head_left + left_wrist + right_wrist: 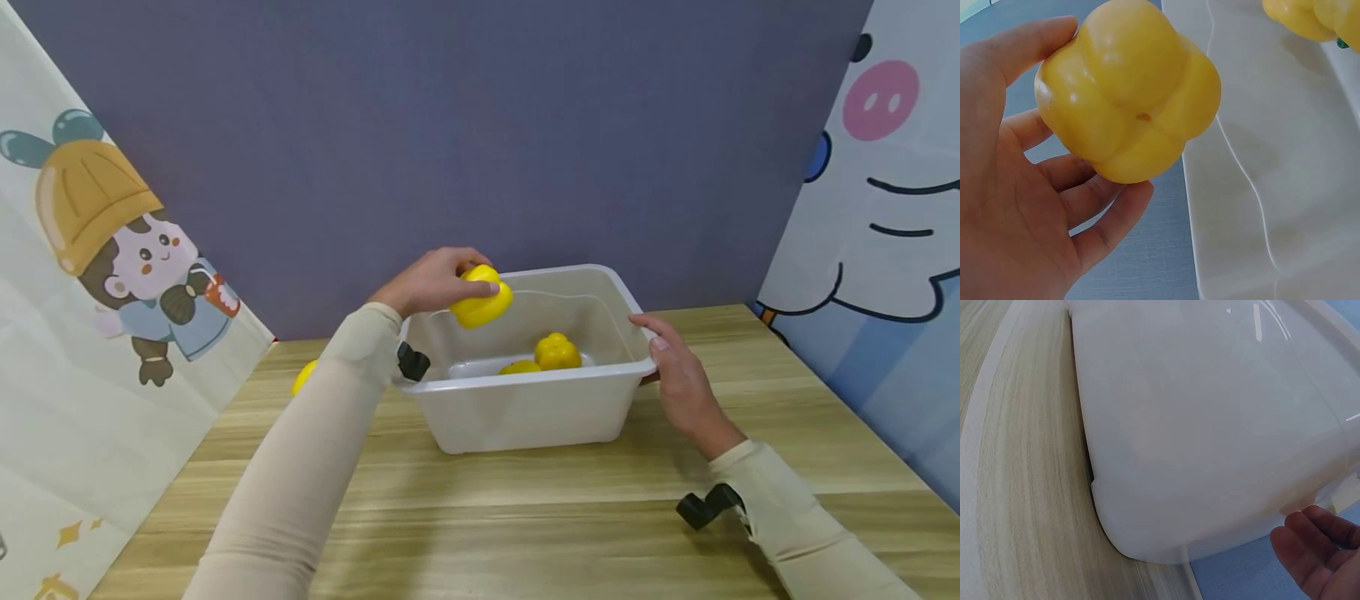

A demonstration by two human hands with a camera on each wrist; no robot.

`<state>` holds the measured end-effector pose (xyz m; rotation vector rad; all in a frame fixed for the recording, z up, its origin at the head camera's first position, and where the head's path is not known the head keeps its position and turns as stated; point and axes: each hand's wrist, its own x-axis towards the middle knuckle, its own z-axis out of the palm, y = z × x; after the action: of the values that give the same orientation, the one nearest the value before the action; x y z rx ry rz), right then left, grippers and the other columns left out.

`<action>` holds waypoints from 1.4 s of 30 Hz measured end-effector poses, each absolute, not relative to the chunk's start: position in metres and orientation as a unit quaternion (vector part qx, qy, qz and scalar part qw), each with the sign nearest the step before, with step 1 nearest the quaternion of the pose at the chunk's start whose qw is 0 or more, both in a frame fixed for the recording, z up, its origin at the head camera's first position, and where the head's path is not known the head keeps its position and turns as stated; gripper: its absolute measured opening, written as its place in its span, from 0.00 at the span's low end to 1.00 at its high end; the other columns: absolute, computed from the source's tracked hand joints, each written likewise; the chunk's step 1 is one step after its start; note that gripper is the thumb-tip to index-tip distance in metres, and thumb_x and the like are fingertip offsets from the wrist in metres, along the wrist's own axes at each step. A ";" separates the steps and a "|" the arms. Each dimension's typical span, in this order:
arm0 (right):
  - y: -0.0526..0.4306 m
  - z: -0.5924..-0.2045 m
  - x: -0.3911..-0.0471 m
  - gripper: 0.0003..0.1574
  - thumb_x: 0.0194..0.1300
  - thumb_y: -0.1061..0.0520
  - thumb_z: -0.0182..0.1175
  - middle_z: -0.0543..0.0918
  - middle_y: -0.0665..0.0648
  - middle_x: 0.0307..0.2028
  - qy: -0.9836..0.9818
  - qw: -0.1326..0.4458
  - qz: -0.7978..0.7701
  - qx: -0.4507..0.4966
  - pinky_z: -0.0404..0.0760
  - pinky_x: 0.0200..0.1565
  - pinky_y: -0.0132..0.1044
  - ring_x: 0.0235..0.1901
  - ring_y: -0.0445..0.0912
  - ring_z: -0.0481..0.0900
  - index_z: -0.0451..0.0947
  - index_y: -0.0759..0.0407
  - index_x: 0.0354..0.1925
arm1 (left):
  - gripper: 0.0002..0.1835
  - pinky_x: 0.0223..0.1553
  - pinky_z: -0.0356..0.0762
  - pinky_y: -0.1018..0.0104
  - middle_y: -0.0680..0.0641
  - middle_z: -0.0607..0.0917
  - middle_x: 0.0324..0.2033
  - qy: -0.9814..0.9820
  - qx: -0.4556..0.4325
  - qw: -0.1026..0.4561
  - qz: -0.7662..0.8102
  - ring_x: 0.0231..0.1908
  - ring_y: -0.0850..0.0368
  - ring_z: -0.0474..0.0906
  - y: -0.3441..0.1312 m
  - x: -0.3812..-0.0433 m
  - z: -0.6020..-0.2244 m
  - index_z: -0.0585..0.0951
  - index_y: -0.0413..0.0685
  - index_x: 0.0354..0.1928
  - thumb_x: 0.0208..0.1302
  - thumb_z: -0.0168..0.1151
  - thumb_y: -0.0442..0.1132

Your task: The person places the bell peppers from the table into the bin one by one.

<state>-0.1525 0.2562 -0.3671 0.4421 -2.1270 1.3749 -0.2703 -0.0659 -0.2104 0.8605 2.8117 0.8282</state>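
Observation:
My left hand point(438, 282) holds a yellow bell pepper point(482, 302) above the left part of a white plastic bin point(525, 408). In the left wrist view the thumb and curled fingers go round one side of the bell pepper point(1129, 94), its lobed end facing the camera. Two more yellow peppers lie inside the bin, a whole one point(557, 352) and one mostly hidden by the front wall point(521, 367). My right hand point(678, 379) grips the bin's right rim, thumb on top and fingers beneath. Those fingers point(1310, 544) show near the bin's outer wall in the right wrist view.
Another yellow object point(303, 377) sits on the wooden table point(480, 517) at the left, partly behind my left sleeve. A grey-blue panel point(450, 125) stands behind the bin. Printed cloths point(67, 400) flank the table on both sides.

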 end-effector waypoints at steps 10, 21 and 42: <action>0.255 -0.367 -0.153 0.28 0.82 0.51 0.34 0.75 0.69 0.55 -0.795 0.277 0.511 0.172 0.80 0.32 0.32 0.36 0.40 0.76 0.65 0.61 0.70 | 0.23 0.47 0.77 0.59 0.51 0.81 0.49 0.920 0.277 0.044 0.273 0.45 0.52 0.76 -0.067 -0.274 -0.214 0.80 0.57 0.58 0.64 0.66 0.55; 0.255 -0.367 -0.151 0.28 0.82 0.51 0.34 0.75 0.68 0.53 -0.795 0.281 0.512 0.165 0.79 0.31 0.31 0.36 0.40 0.76 0.66 0.61 0.70 | 0.24 0.47 0.76 0.60 0.50 0.79 0.52 0.925 0.279 0.047 0.253 0.46 0.52 0.75 -0.066 -0.275 -0.215 0.79 0.56 0.60 0.64 0.66 0.53; 0.256 -0.367 -0.152 0.28 0.82 0.51 0.35 0.76 0.68 0.54 -0.797 0.277 0.512 0.162 0.80 0.32 0.32 0.36 0.39 0.76 0.66 0.60 0.70 | 0.23 0.57 0.74 0.50 0.53 0.80 0.53 0.917 0.276 0.081 0.275 0.53 0.53 0.75 -0.070 -0.271 -0.214 0.78 0.56 0.64 0.72 0.58 0.54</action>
<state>-0.1516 0.2563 -0.3671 0.4359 -2.1393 1.3743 -0.2709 -0.0704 -0.2139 0.8253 2.7417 0.8233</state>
